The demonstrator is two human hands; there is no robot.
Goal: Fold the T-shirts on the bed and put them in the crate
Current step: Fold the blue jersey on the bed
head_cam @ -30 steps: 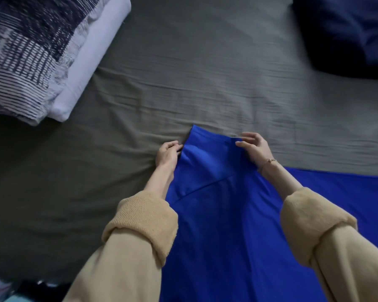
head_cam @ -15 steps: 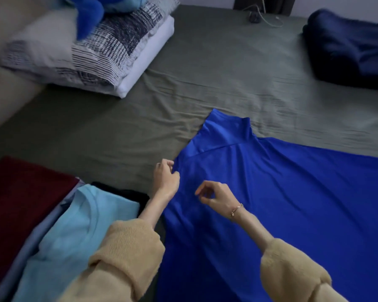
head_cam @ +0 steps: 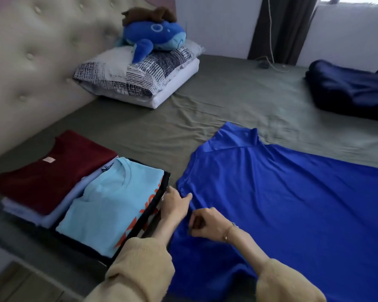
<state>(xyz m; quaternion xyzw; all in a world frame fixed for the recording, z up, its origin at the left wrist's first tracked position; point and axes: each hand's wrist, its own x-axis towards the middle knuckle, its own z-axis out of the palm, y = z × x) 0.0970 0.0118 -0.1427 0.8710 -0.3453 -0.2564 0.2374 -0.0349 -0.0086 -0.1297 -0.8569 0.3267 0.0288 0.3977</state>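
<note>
Both hands are down at the near edge of the blue T-shirt (head_cam: 282, 203) in the head view. Left hand (head_cam: 175, 204) lies at the shirt's left edge, fingers stretched out and the forefinger tip touching the cloth, nothing pinched that I can see. Right hand (head_cam: 207, 224) sits just beside it with fingers curled in, its grip closed on a small fold of the blue fabric. A thin bracelet (head_cam: 227, 233) shows on that wrist, and tan sleeves (head_cam: 140, 269) are rolled back on both arms.

Left of the hands sits a dark-rimmed crate (head_cam: 153, 212), only its black edge showing. Inside it lies a folded light blue T-shirt (head_cam: 109, 205) on top, collar away from the camera. Orange print runs along the right side of that shirt; I cannot read it whole. Just beside it, further left, a folded maroon T-shirt (head_cam: 52, 171) tops a pale stack, with a small pale tag at its neck. Whether that stack is inside the crate, I cannot tell. A scrap of dark lettering peeks out between the two piles, too small to read.

The blue T-shirt is spread flat on the grey-green sheet of the bed (head_cam: 227, 101), a bright royal blue with soft ripples, one short sleeve pointing up toward the pillows (head_cam: 140, 77). A blue plush whale (head_cam: 155, 38) rests on those pillows, and a dark navy bundle (head_cam: 349, 90) lies at the far right.
</note>
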